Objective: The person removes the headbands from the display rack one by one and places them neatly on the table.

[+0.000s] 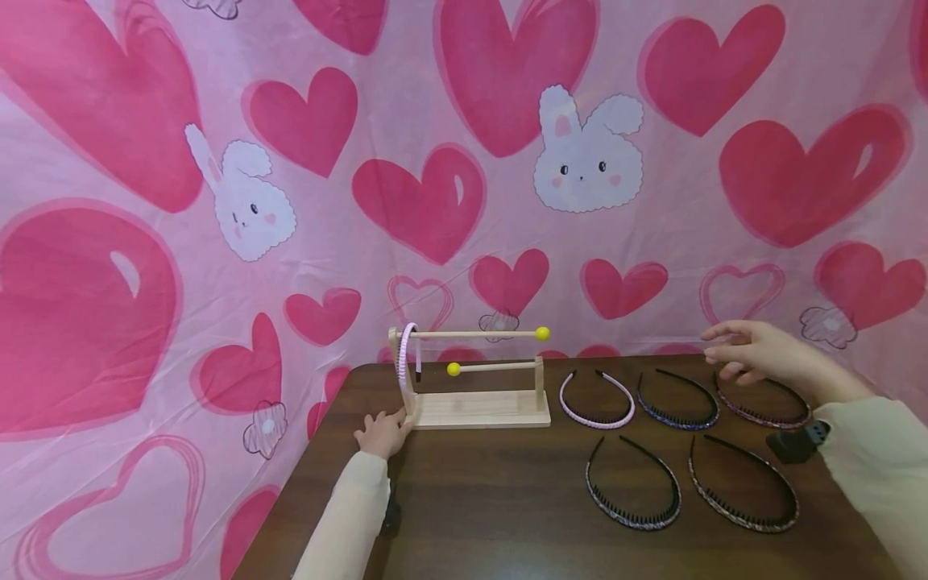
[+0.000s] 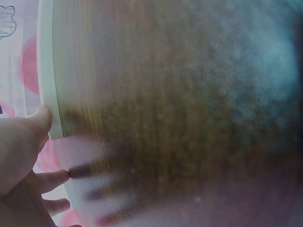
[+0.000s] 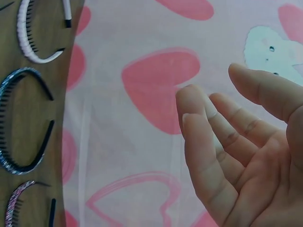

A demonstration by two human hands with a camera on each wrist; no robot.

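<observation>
A wooden rack (image 1: 474, 409) with two rods, each tipped by a yellow ball, stands on the table. One lilac headband (image 1: 403, 354) hangs on the upper rod at its left end. My left hand (image 1: 383, 433) is at the rack's left end; in the left wrist view the thumb (image 2: 44, 118) touches the base's corner while the other fingers are spread low by the tabletop. Raised above the far right headband (image 1: 768, 420), my right hand (image 1: 776, 358) holds nothing, its fingers loosely bent and apart in the right wrist view.
Several toothed headbands lie right of the rack: a lilac one (image 1: 598, 423), a blue glittery one (image 1: 681, 423), and two dark patterned ones in front (image 1: 634, 519). A pink heart-and-rabbit cloth (image 1: 507, 225) hangs behind the brown table (image 1: 493, 499).
</observation>
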